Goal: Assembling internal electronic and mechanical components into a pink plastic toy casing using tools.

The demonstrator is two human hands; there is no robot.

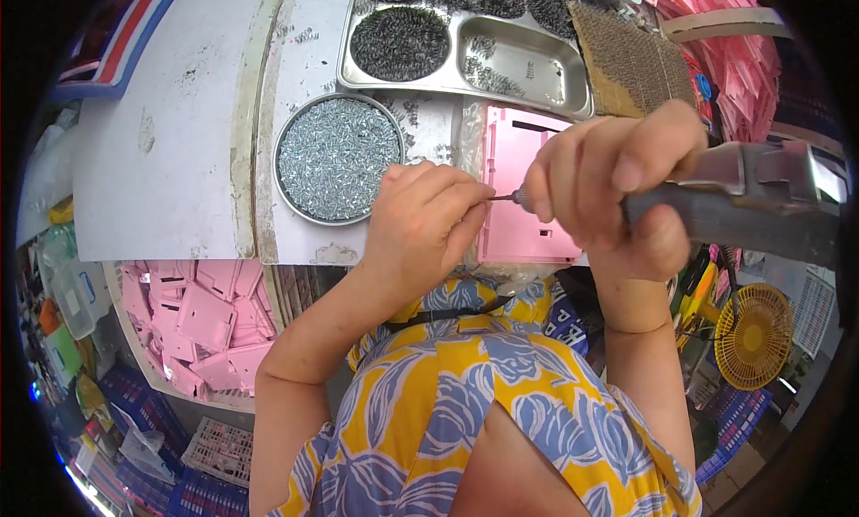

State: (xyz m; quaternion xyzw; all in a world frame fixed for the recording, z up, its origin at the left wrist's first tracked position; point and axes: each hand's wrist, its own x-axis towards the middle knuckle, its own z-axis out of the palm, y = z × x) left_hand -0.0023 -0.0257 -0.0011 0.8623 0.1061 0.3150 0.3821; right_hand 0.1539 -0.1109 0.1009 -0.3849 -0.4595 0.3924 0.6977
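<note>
My right hand [617,182] is wrapped round a grey power screwdriver [743,199], its thin bit [503,198] pointing left. At the tip of that bit, the thumb and fingers of my left hand [425,217] are pinched together; what they hold, if anything, is too small to make out. Beneath both hands lies a flat pink plastic panel [528,235] with small slots, partly covered by my right hand. Just left of my left hand stands a round metal dish [280,182] full of small silvery metal pieces.
A steel compartment tray [455,61] with dark, small coil-like pieces sits at the back, beside brown cardboard [622,65]. Pink parts fill a bin [201,401] at lower left, and more pink parts [734,61] pile up at far right. A yellow fan [754,336] stands at right.
</note>
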